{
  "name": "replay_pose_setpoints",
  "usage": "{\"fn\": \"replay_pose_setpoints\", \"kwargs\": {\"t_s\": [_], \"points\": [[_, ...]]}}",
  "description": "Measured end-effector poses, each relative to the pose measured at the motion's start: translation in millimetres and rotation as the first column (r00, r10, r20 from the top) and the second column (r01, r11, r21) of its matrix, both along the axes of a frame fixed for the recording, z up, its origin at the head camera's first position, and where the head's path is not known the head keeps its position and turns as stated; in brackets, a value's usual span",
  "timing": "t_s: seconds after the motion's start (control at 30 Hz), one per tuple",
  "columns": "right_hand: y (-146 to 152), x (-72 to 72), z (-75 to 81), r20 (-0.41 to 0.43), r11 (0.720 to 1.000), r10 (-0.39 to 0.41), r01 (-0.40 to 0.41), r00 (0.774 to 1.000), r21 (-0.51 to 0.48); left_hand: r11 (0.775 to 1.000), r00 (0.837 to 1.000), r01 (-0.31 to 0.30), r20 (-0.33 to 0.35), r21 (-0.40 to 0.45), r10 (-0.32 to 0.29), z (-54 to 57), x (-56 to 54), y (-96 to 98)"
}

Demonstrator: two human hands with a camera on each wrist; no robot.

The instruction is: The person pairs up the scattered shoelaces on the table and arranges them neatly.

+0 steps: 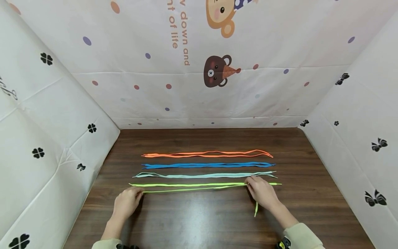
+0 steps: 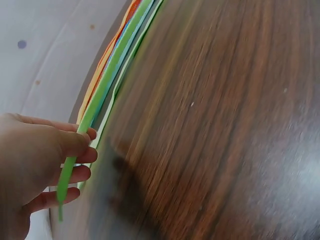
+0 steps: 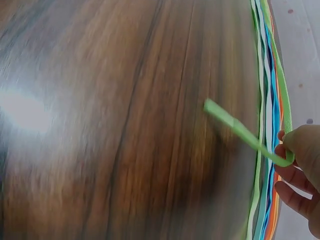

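A lime green shoelace [image 1: 186, 190] stretches between both hands, close in front of a second lime green shoelace [image 1: 186, 184] that lies straight across the table. My left hand [image 1: 126, 201] pinches the front lace near its left end between thumb and forefinger. Past those fingers, its narrow tip [image 2: 61, 192] hangs down in the left wrist view. At the other side my right hand [image 1: 262, 191] pinches the same lace, and a short loose end [image 3: 235, 127] sticks out from the fingers towards the table's front.
Behind lie pale turquoise laces [image 1: 199, 175], blue laces [image 1: 199, 165] and orange laces [image 1: 199, 154], in rows roughly parallel. The dark wooden table [image 1: 186, 218] is bordered by white printed cloth [image 1: 264, 100] at the back and both sides.
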State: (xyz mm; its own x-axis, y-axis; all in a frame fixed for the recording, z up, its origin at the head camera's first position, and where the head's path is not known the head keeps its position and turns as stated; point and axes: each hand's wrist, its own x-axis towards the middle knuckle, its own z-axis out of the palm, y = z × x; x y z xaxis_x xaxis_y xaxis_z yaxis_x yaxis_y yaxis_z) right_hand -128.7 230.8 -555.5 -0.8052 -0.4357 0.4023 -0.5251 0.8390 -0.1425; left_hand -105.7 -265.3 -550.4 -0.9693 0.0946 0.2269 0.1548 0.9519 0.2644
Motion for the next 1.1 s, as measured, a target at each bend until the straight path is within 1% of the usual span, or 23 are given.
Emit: {"fn": "replay_pose_setpoints", "kwargs": {"t_s": [0.2,0.3,0.47,0.7,0.83,1.1], "points": [[17,2.7,2.2,-0.008,0.999,-0.045,0.045,0.999,0.009,1.000,0.999,-0.025,0.027,0.003,0.025,3.0,-1.1,-10.8],[24,4.6,3.7,-0.027,0.998,-0.068,0.068,0.997,0.008,0.999,0.999,-0.033,0.021,0.008,0.033,2.5,-1.5,-15.1],[34,6.8,5.5,-0.058,0.997,-0.083,0.083,0.995,-0.003,0.999,0.999,-0.047,0.017,0.023,0.047,2.9,-2.1,-19.9],[47,8.3,7.7,-0.044,0.995,-0.100,0.100,0.994,-0.018,0.997,0.996,-0.076,0.047,0.024,0.075,4.6,-4.6,-27.1],[55,8.6,6.5,-0.037,0.994,-0.113,0.112,0.993,-0.012,0.995,0.994,-0.090,0.062,0.029,0.088,4.2,-6.9,-30.1],[70,8.8,-0.2,-0.063,0.989,-0.148,0.148,0.987,0.003,0.991,0.990,-0.128,0.069,0.026,0.126,1.3,-10.4,-32.8]]}}
